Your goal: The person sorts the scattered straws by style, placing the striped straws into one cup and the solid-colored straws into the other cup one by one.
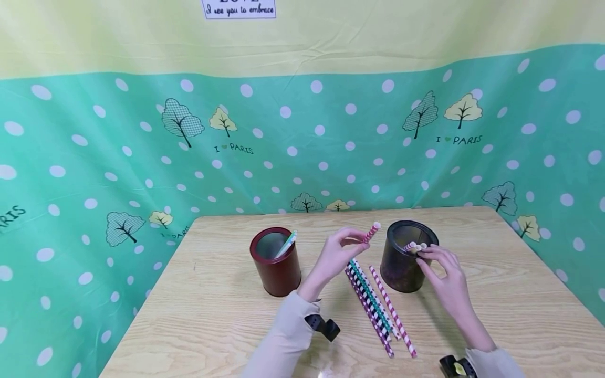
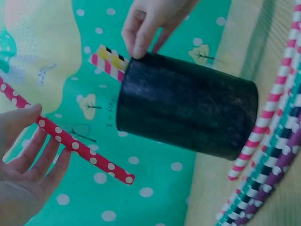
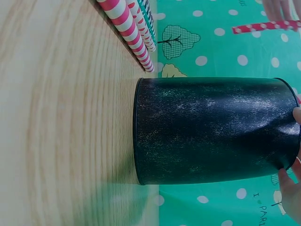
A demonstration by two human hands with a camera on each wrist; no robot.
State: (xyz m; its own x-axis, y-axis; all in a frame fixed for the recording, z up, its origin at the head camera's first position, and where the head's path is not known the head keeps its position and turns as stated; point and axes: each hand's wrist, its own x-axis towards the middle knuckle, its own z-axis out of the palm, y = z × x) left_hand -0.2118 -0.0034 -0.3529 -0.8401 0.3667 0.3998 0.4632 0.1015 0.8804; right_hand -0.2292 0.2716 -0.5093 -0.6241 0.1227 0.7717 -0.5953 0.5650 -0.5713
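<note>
My left hand [image 1: 336,254] pinches a red paper straw with white dots [image 2: 84,148] between thumb and fingers, raised above the table left of a black can [image 1: 402,273]. In the left wrist view the straw slants downward, clear of the can. My right hand [image 1: 448,278] grips the can's rim at its right side, thumb low on the outer wall. Beside those fingers, ends of several straws [image 2: 108,66], pink-striped and yellow among them, stick out of the can. How far the right fingers reach inside is hidden.
Several patterned straws [image 1: 368,296] lie side by side in front of the can, with a pink-striped straw [image 1: 393,313] along their right. A dark red can [image 1: 280,273] stands to the left, holding a green-and-white straw [image 1: 287,244]. Behind the table [image 1: 212,310] hangs a dotted green curtain [image 1: 264,184].
</note>
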